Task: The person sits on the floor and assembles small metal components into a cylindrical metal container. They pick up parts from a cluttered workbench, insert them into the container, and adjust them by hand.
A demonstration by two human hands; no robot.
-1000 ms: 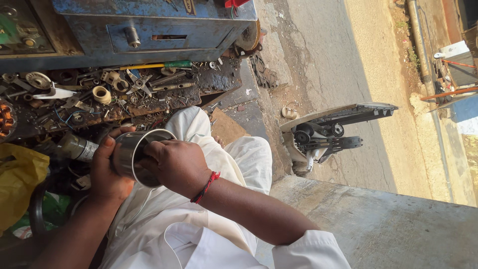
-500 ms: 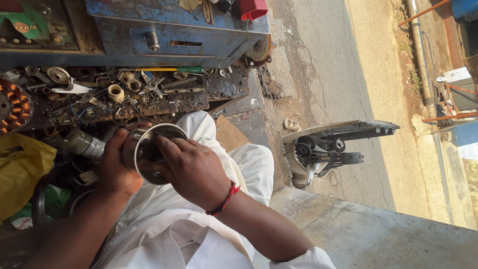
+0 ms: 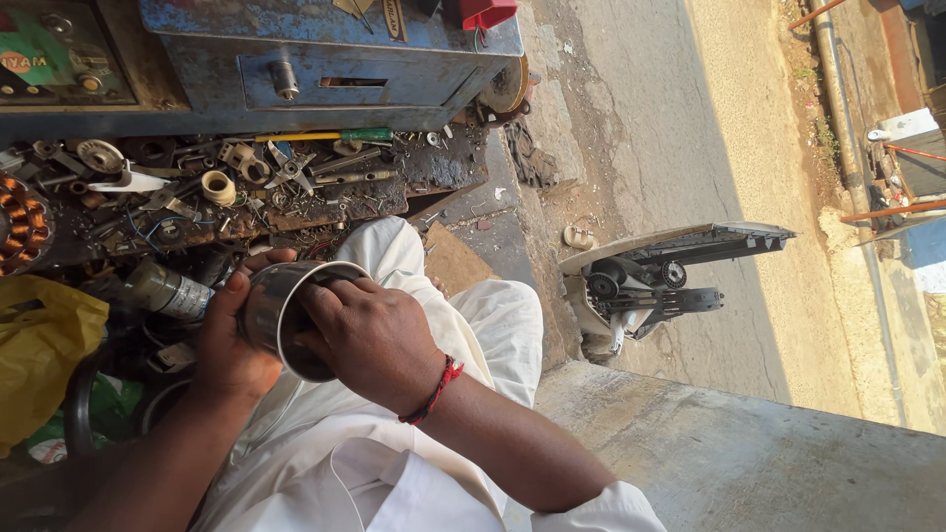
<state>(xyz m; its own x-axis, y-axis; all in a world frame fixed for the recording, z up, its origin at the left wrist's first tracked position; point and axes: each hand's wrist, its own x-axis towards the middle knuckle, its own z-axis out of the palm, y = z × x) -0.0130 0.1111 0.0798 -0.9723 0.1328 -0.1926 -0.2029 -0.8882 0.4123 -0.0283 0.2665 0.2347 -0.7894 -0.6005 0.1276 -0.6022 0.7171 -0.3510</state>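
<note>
The left hand (image 3: 229, 340) wraps around the outside of a short metal cylinder (image 3: 281, 313), thumb over its upper edge, gripping it firmly above the lap. The right hand (image 3: 370, 340) lies across the cylinder's open mouth with its fingers curled down into the opening; it rests against the rim, but whether those fingers pinch anything inside is hidden, so I cannot tell. A red thread band (image 3: 434, 389) circles the right wrist. The cylinder is held on its side, its open end turned toward the right, just above the knees, which are covered in white cloth (image 3: 463, 325).

Just left of the cylinder lies a dull grey bottle-like can (image 3: 168, 291) with a pale label. Farther off, a cluttered workboard (image 3: 296, 192) carries scattered metal parts, screws and rings, a cream-coloured bush (image 3: 219, 187) and a screwdriver (image 3: 325, 136) with a yellow shaft and green handle. At the far left edge sits a round copper-wound coil (image 3: 18, 222). Beyond the board stands a worn blue metal box (image 3: 325, 49) with a knob. A yellow plastic bag (image 3: 44, 355) lies at the near left. To the right, on the bare ground, a partly dismantled pale machine housing (image 3: 650, 276) rests beside the road (image 3: 680, 118), and a concrete slab (image 3: 749, 453) fills the near right.
</note>
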